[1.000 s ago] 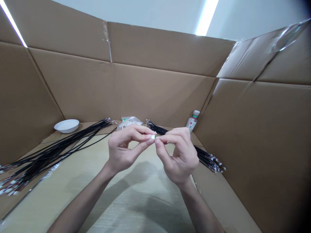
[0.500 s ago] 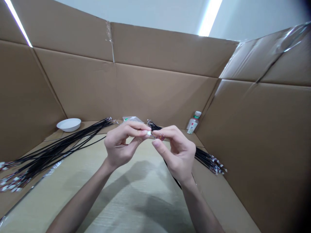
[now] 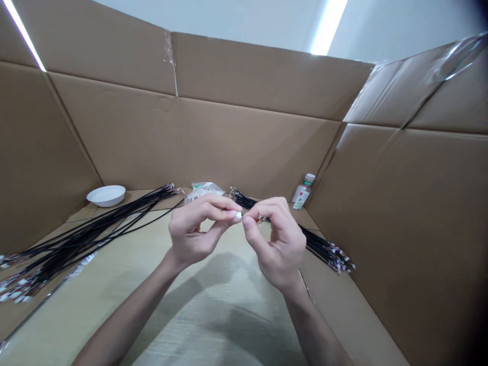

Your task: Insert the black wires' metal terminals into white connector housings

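My left hand (image 3: 196, 229) pinches a small white connector (image 3: 239, 215) between thumb and forefinger, held up over the pale table. My right hand (image 3: 275, 239) faces it, thumb and forefinger pinched on the metal-tipped end of a thin wire (image 3: 260, 218) right beside the connector. The two sets of fingertips nearly touch. Most of the held wire is hidden behind my right hand. A bundle of black wires (image 3: 324, 247) lies just behind and right of my right hand. A larger bundle of black wires (image 3: 76, 239) spreads across the left of the table.
Tall cardboard walls (image 3: 247, 147) enclose the table on three sides. A white bowl (image 3: 105, 195) sits at the back left, a clear plastic bag (image 3: 204, 189) at the back middle, and a small bottle (image 3: 303, 191) with a white cap in the back right corner.
My hands drifted slightly apart and then came back together. The right fingertips with the wire end now sit against the connector. The bundles have not moved.
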Demonstrator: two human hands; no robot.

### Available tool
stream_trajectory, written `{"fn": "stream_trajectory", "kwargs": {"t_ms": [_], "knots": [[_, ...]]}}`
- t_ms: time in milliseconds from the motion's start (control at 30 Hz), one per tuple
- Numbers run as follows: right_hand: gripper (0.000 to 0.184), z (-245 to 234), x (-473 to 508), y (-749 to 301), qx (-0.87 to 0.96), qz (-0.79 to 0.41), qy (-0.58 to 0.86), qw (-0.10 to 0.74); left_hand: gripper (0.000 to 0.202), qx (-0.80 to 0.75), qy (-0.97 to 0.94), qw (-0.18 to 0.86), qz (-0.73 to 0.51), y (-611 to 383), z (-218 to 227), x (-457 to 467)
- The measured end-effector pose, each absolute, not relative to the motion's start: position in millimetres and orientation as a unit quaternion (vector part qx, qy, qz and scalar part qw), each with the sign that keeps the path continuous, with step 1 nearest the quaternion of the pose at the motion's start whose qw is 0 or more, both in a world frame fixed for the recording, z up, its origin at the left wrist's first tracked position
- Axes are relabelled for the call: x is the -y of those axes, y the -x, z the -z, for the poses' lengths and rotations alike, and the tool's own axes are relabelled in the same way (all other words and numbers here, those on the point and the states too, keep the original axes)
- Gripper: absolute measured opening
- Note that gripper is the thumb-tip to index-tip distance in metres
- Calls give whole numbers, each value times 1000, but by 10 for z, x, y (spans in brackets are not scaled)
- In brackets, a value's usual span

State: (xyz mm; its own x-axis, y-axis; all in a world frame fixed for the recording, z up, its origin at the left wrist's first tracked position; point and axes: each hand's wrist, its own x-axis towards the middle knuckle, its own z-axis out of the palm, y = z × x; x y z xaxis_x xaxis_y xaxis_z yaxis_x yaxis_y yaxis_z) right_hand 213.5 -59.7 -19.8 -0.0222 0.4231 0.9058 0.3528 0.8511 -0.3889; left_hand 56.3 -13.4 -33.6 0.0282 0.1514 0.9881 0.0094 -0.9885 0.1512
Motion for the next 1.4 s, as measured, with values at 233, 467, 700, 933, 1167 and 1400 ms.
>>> {"fn": "stream_trajectory", "kwargs": {"t_ms": [233, 467, 700, 933, 1167, 1400], "knots": [[15, 194, 596, -2113, 681, -208, 275, 645, 21, -58, -727, -22, -684, -499, 287, 139], [16, 187, 633, -2084, 662, -257, 280, 646, 25, -53, -734, -83, -672, -498, 288, 141], [15, 265, 588, -2083, 705, -44, 280, 650, 23, -90, -711, -9, -698, -578, 341, 172], [13, 223, 570, -2139, 676, -155, 268, 669, 20, -103, -676, 185, -705, -637, 336, 246], [19, 232, 570, -2075, 601, -347, 254, 674, 17, -77, -642, 255, -719, -704, 329, 276], [25, 336, 557, -1975, 564, -363, 254, 697, 17, -77, -640, 212, -735, -733, 340, 275]]}}
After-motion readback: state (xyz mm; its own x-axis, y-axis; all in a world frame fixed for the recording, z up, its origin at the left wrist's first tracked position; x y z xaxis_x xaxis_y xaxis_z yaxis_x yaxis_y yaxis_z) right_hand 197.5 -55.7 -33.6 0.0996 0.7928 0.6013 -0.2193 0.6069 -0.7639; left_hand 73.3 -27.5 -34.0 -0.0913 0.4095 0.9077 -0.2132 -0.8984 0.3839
